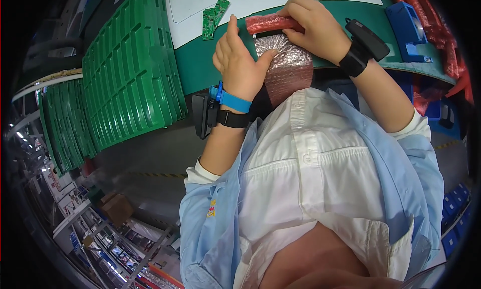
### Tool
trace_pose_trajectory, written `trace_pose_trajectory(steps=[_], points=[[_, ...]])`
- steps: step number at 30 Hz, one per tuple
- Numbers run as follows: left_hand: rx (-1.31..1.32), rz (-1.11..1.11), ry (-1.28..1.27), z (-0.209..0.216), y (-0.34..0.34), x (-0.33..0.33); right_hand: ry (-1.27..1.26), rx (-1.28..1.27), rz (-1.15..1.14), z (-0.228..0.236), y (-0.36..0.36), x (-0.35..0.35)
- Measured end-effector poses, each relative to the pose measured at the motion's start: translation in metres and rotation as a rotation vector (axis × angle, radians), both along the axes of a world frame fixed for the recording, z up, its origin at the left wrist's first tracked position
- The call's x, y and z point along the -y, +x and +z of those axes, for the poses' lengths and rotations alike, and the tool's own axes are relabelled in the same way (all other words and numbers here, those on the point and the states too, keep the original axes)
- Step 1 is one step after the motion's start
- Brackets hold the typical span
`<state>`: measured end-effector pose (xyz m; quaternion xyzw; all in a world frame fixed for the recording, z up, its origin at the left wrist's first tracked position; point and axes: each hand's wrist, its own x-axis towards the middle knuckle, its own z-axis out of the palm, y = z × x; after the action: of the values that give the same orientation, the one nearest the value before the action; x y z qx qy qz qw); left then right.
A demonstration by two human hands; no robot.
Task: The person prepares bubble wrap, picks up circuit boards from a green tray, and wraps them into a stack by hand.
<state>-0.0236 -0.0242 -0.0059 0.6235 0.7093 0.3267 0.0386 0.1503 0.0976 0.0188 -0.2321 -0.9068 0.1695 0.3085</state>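
Observation:
My right hand [319,31] is closed on a rolled-up bundle of pink bubble wrap [268,23], its fingers over the top and its thumb beneath. Below the roll, a flat piece of silvery-pink bubble wrap [290,68] hangs over the near table edge toward my body. My left hand [238,63] is held open, fingers stretched upward and thumb resting on the flat bubble wrap. Whether anything is inside the roll cannot be seen. Left of the roll, two green circuit boards [214,19] lie overlapping on a white sheet [185,13].
Stacked green plastic crates [133,68] stand close by my left arm. On the right, a blue tape dispenser [408,31] sits on the green table mat [193,71], with more red-pink bubble wrap [438,26] beyond it. Blue bins [453,209] are at the lower right.

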Motion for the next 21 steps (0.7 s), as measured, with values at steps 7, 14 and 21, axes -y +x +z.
trace_pose_trajectory(steps=[7, 14, 21], points=[[0.025, -0.024, 0.036, 0.0, 0.002, 0.001, 0.244, -0.005, 0.054, -0.009, 0.007, 0.023], [0.02, -0.159, 0.046, -0.001, -0.007, -0.004, 0.22, 0.027, 0.13, -0.002, 0.018, 0.03], [0.109, -0.176, 0.122, -0.005, -0.013, -0.016, -0.198, 0.03, 0.076, 0.015, 0.009, -0.008]])
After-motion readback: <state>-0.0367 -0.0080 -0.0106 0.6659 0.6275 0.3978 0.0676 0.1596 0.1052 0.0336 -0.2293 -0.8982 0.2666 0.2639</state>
